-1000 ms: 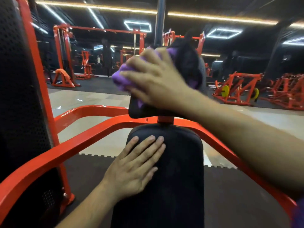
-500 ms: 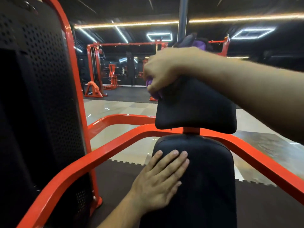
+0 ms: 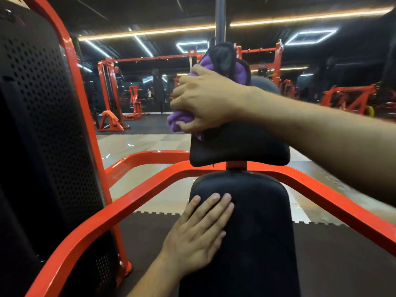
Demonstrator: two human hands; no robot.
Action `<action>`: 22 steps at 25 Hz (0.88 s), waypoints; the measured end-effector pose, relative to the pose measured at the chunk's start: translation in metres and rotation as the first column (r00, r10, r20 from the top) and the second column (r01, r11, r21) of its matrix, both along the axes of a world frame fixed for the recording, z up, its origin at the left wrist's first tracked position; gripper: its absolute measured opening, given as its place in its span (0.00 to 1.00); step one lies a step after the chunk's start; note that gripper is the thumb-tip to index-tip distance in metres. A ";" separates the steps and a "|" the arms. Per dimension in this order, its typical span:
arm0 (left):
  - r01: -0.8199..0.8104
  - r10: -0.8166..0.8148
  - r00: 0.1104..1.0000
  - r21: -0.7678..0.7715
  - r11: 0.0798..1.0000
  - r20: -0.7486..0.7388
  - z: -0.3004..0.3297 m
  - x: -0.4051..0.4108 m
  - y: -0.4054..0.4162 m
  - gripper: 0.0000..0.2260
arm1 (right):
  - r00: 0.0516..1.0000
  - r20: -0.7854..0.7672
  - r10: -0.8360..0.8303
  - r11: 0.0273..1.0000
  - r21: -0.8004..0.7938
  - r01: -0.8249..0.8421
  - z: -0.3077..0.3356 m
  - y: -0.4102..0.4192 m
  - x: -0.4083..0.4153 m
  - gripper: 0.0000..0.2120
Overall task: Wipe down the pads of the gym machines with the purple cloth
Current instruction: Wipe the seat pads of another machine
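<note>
A black upper pad [image 3: 240, 146] stands on an orange post above a long black lower pad [image 3: 257, 221]. My right hand [image 3: 205, 99] grips the bunched purple cloth [image 3: 180, 121] against the top left corner of the upper pad. More of the cloth shows above my knuckles, partly behind a dark strap. My left hand [image 3: 199, 234] rests flat on the left side of the lower pad, fingers straight.
An orange tube frame [image 3: 120, 211] curves round both pads. A black perforated weight-stack cover [image 3: 42, 125] with an orange upright fills the left. Dark rubber mat and a shiny tiled floor lie beyond, with more orange machines [image 3: 111, 97] at the back and right.
My right hand has moved the cloth down and left along the upper pad's top left corner. The camera view shifted, placing the pads further right. My left hand stays on the lower pad.
</note>
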State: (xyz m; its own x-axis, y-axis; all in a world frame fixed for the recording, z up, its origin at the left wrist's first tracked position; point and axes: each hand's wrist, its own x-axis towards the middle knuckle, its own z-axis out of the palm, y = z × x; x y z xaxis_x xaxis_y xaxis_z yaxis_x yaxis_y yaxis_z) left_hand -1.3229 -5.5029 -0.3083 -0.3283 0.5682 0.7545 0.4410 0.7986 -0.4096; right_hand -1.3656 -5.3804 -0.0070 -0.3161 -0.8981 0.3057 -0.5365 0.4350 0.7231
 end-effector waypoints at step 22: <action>-0.058 0.058 0.998 0.015 0.998 0.009 0.008 0.002 0.060 0.28 | 0.648 0.313 0.694 -0.011 -0.896 0.444 -0.238 0.160 0.018 0.19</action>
State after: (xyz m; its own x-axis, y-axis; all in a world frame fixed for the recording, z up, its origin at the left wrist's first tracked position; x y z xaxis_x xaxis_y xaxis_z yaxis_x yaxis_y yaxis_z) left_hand -1.3207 -5.4426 -0.3007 -0.3670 0.5370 0.7596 0.3977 0.8288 -0.3937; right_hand -1.3477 -5.2206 -0.2451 -0.7929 0.0105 0.6092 -0.6018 0.1434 -0.7857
